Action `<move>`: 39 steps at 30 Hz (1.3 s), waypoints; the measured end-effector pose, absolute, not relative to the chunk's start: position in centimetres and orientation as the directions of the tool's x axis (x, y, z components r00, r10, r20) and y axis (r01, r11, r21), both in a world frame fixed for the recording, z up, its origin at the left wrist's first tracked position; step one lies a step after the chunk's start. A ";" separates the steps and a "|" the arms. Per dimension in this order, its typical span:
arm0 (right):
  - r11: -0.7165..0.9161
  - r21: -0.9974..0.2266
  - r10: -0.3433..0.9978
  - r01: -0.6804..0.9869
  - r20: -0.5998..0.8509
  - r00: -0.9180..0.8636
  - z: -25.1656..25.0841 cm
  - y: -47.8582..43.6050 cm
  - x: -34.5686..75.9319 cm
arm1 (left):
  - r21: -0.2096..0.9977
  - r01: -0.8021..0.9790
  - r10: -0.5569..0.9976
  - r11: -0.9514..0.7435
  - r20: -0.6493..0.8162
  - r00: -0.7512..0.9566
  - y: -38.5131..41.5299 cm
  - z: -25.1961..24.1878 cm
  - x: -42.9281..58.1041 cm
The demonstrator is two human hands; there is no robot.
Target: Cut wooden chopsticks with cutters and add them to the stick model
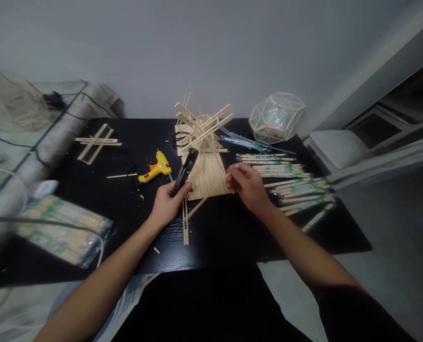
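Observation:
My left hand (169, 203) is closed around a long black hand tool (185, 172) whose exact kind I cannot make out. A few thin wooden sticks (185, 230) stick out below that hand over the black table; whether it touches them is unclear. The fingers of my right hand (249, 185) pinch the upper end of a thin wooden stick (201, 204), which slants down to the left and looks blurred. Between the hands lies a light wooden slatted mat (206, 178). A yellow glue gun (156, 168) rests on its side left of the tool.
A pile of crossed sticks (204, 126) stands behind the mat. Bagged stick bundles (300, 190) lie at right, with another bagged pack (63, 228) at left. A stick-built polyhedron frame (277, 116) sits at back right. Crossed sticks (98, 142) and a pale cable (72, 228) are at left.

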State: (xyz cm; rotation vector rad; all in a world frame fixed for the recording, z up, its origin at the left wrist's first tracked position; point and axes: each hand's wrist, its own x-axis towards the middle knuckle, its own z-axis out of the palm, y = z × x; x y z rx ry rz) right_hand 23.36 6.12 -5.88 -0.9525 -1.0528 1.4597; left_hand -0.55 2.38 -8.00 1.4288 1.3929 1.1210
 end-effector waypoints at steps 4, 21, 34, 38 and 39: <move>0.036 -0.973 0.999 -0.228 0.042 -0.018 -6.1 6.6 23.6 | 0.997 0.055 0.997 0.059 -0.057 -0.043 2.4 -7.5 -0.5; 0.174 -0.957 0.806 0.230 0.005 -0.592 -6.0 5.7 23.7 | 0.997 0.076 0.996 -0.002 0.009 -0.093 2.9 -7.2 -1.1; 0.173 -0.985 0.928 0.024 0.155 -0.339 -5.7 4.5 22.3 | 0.742 0.612 0.959 -0.274 0.263 0.110 2.1 -7.2 -1.3; 0.203 -0.979 0.950 0.024 0.191 -0.248 -5.6 4.5 22.2 | 0.657 0.699 0.954 -0.283 0.265 0.137 2.2 -7.1 -1.3; 0.205 -0.978 0.952 0.022 0.194 -0.235 -5.6 4.5 22.1 | 0.639 0.708 0.949 -0.299 0.278 0.150 2.2 -7.2 -1.3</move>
